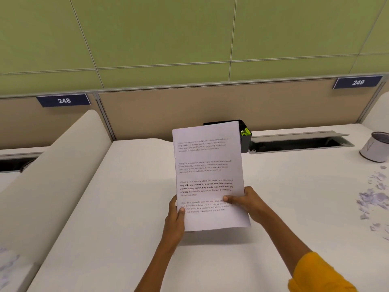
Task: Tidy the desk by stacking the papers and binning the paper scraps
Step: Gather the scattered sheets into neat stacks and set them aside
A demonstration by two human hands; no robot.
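A stack of printed white papers (207,161) is held upright above the white desk (126,207), text facing me. My left hand (175,220) grips its lower left edge, thumb on the front. My right hand (247,202) grips the lower right edge, thumb pressed on the page. A scatter of small paper scraps (372,199) lies on the desk at the far right. Beyond the scraps stands a small white bin (373,149).
A black pen holder (245,135) with green items stands behind the papers at the partition. An open cable tray (301,142) runs along the desk's back edge. A rounded white divider (52,165) borders the desk on the left, with more scraps (8,264) beyond it.
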